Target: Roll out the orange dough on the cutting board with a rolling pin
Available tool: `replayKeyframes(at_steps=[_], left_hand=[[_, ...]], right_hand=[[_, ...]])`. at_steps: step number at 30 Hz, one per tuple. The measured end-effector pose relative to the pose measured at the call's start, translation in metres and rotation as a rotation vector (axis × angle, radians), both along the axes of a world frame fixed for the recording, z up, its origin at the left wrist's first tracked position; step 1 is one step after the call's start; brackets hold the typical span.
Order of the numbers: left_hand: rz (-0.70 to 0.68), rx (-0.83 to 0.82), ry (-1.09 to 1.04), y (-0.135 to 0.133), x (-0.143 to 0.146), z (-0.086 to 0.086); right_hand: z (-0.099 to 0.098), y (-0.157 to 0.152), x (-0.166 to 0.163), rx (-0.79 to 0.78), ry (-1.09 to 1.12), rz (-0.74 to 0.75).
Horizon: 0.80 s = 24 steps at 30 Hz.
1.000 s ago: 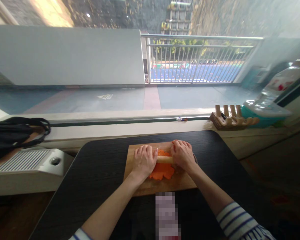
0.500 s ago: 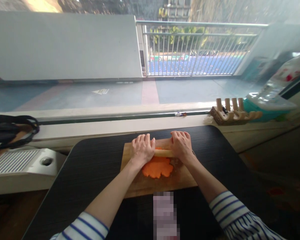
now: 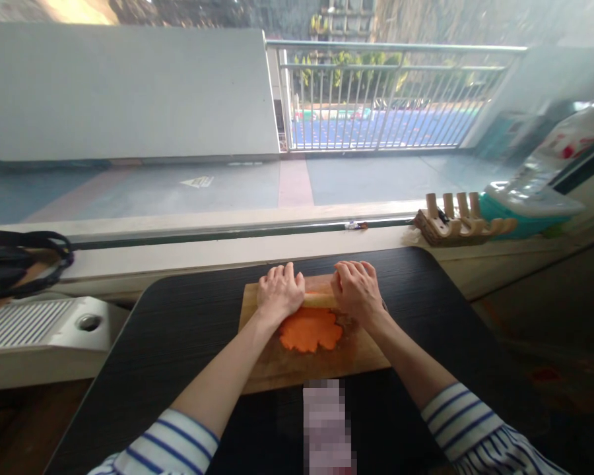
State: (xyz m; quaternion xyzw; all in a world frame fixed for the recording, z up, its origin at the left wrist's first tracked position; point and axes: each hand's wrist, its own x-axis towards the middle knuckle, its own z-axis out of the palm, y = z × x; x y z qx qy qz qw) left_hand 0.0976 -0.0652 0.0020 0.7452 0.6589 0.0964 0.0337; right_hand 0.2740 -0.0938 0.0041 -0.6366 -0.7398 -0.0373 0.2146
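A pale wooden rolling pin (image 3: 319, 300) lies crosswise over the far part of a flattened orange sheet of dough or clay (image 3: 311, 330). The sheet has a ragged near edge and rests on a wooden board (image 3: 272, 376). My left hand (image 3: 281, 290) is closed over the pin's left end, and my right hand (image 3: 359, 287) is closed over its right end. Both ends of the pin are hidden under my palms and fingers. Only the short middle length shows between the hands.
The board lies on a dark table (image 3: 178, 330) against a window sill (image 3: 218, 251). A wooden rack with pegs (image 3: 450, 227), a teal box (image 3: 529, 218) and a plastic bottle (image 3: 554, 155) stand at right. Black straps (image 3: 30, 257) and a white radiator (image 3: 64, 323) are at left.
Both hands stay on the rolling pin, which has shifted slightly away from me. A little more of the orange sheet shows on the near side of the pin.
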Motion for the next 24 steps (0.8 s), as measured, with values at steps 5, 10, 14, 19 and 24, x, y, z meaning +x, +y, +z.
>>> replayKeyframes(at_steps=[5, 10, 14, 19, 24], left_hand=[[-0.005, 0.029, 0.03, 0.002, 0.004, 0.003], [0.003, 0.02, 0.032, 0.008, 0.006, 0.004], [0.003, 0.021, 0.023, 0.012, 0.006, 0.005], [0.016, -0.001, 0.025, 0.019, 0.007, 0.004], [0.025, 0.005, 0.043, 0.026, 0.008, 0.003]], right_hand=[[-0.004, 0.001, 0.002, -0.059, 0.032, -0.061], [-0.002, 0.008, 0.001, -0.097, 0.01, -0.085], [0.0, 0.012, 0.001, -0.141, -0.009, -0.107], [0.0, 0.018, 0.001, -0.164, -0.021, -0.131], [0.0, 0.024, 0.002, -0.146, -0.042, -0.137]])
